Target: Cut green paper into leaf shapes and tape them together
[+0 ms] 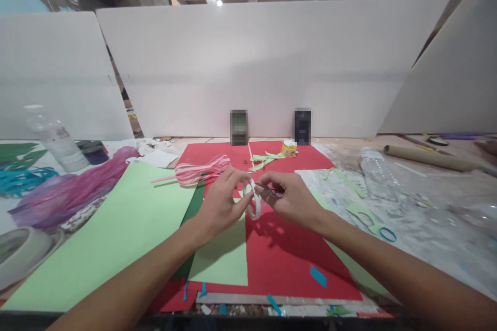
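In the head view my left hand (223, 196) pinches a narrow white tape roll (254, 215), held upright above the red paper (287, 253). My right hand (295, 196) is closed around a thin dark tool (277, 191), perhaps scissors; its shape is mostly hidden by the fingers. The right fingertips meet the roll's right side. Just beyond my left hand lies a bundle of pink and white paper strips (202, 169) on a pink stick. Below my hands, a light green sheet (221, 264) overlaps the red paper.
At the left are a large green sheet (128, 217), pink plastic (77, 189), a water bottle (58, 139) and wide tape rolls (23, 253). A yellow tub (289, 149) stands behind. Rightward lie green scraps (363, 217), a clear bottle (375, 170) and a cardboard tube (427, 158).
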Demonstrator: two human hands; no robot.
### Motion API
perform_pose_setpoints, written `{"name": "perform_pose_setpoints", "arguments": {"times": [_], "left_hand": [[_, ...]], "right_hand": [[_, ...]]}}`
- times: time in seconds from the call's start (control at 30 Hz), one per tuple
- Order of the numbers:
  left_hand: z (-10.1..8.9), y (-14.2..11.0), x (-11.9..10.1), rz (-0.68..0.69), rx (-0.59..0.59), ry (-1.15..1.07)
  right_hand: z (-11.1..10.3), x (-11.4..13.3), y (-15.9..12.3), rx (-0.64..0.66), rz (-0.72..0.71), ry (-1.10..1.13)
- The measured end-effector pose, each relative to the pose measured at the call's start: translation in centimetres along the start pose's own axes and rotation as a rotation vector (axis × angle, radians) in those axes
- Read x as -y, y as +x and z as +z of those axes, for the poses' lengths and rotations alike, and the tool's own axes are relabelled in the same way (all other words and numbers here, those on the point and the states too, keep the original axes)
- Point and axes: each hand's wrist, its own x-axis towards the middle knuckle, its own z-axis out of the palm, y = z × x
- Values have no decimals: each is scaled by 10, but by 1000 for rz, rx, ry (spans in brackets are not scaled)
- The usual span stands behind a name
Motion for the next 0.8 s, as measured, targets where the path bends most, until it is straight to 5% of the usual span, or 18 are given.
{"name": "perform_pose_setpoints", "arguments": {"times": [0.17, 0.4, 0.8], "left_hand": [[-4, 3, 7, 157, 20, -8], [2, -1, 14, 140, 204, -169], [10, 0, 13, 142, 249, -277]], "right_hand": [[-5, -2, 5, 66, 75, 114], [-11, -17, 4, 209, 189, 288], [-15, -28, 1, 184, 274, 376]]}}
